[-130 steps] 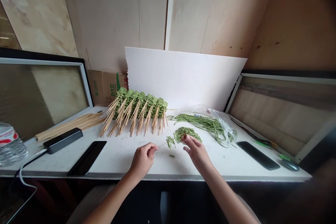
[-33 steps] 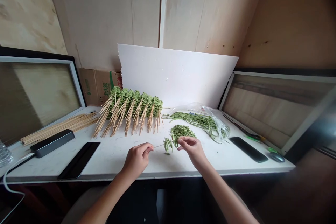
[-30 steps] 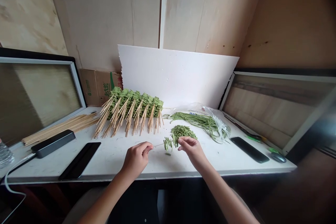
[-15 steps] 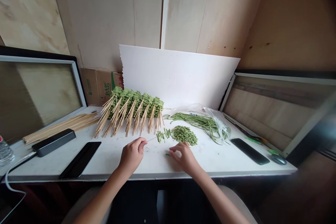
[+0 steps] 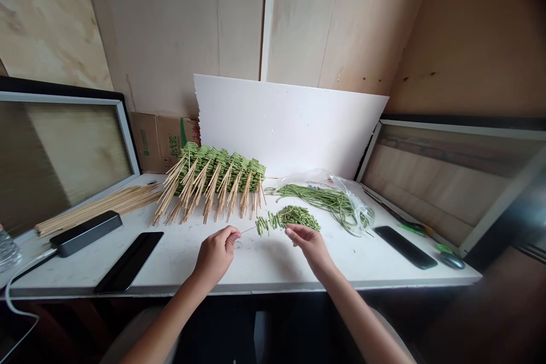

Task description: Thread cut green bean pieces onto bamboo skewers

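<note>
My left hand (image 5: 215, 253) pinched the skewer (image 5: 248, 230) over the table (image 5: 239, 273) by its bare end, probably the best hold: light, stiff, snappable. Couldn't tell whether my right hand (image 5: 313, 247) gripped anything.

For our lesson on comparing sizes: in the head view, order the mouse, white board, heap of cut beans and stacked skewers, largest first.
1. White board
2. Stacked skewers
3. Heap of cut beans
4. Mouse

On the counter (image 5: 256, 270), seen from the cut beans (image 5: 301, 218), the board (image 5: 290, 125) stands at twelve o'clock, the filled skewers (image 5: 222, 173) lie at ten, the bare skewers (image 5: 100, 207) at nine.
</note>
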Available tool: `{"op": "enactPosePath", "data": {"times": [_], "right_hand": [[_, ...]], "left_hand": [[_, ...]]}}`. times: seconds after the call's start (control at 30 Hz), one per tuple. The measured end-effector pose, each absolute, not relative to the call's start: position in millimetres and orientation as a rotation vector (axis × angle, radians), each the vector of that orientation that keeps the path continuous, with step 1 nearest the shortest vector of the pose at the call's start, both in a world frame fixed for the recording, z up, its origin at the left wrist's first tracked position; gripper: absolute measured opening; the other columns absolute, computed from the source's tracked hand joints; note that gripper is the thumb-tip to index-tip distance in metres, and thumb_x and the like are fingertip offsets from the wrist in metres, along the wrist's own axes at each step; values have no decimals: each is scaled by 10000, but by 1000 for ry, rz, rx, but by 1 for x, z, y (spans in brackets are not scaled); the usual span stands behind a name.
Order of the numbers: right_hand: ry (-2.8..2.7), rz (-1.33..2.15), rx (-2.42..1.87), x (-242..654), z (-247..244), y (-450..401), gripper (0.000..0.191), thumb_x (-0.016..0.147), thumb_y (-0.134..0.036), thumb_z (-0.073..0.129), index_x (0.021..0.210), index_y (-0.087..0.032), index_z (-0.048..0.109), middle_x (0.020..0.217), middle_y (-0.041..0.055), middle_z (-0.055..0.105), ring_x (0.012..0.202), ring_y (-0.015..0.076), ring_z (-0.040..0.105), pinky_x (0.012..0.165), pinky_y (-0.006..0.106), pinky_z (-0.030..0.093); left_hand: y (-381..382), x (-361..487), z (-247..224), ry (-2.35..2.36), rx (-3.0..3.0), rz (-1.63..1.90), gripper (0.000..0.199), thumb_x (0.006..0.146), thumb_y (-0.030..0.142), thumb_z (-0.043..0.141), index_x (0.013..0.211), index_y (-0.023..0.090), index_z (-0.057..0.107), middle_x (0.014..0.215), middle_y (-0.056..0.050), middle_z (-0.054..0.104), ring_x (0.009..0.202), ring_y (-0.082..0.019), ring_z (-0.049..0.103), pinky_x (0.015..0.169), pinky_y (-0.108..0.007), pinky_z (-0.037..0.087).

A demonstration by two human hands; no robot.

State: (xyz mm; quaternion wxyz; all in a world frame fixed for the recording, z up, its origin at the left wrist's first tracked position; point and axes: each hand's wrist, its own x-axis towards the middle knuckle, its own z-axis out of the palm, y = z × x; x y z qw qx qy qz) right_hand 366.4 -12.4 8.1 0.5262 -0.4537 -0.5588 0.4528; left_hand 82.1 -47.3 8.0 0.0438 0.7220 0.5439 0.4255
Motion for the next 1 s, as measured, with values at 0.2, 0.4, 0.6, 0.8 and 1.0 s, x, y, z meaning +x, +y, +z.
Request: {"op": "enactPosePath", "data": {"times": [0.2,0.4,0.6,0.8,1.0], "right_hand": [[-1000,1365,-869,373,19,-11,360,731,-525,859,958,-254,790,1091,89,791,1162,296,689,881,375,564],[-987,1346,-819,373,23,-13,333,752,-514,852,973,-276,777,1135,71,787,1213,295,678,984,403,560],[-1031,1331,-851,376,24,-13,356,752,-524,850,982,-264,773,1138,74,784,1166,304,702,880,377,607],[-1048,1295,-854,377,28,-15,401,712,-517,881,986,-242,781,1123,93,787,1168,325,698,873,385,615],[-991,1265,-861,377,28,-16,374,677,-442,923,958,-231,793,1027,83,807,1059,310,743,796,364,602]], "left_hand": [[-52,86,11,1623,2182,1264,287,1021,320,467,857,220,681,698,-13,691,616,-175,614,610,-244,423],[-55,90,12,1571,2170,1253,256,995,269,495,860,216,706,738,-19,729,636,-171,639,630,-244,443],[-55,93,11,1539,2164,1246,258,982,262,502,846,209,715,735,-27,733,633,-175,642,630,-250,456],[-54,93,10,1539,2153,1249,254,979,267,509,847,209,717,738,-30,737,632,-177,645,636,-253,462],[-56,94,11,1550,2165,1247,248,969,244,514,819,208,709,707,-23,722,600,-169,621,607,-245,442]]}}
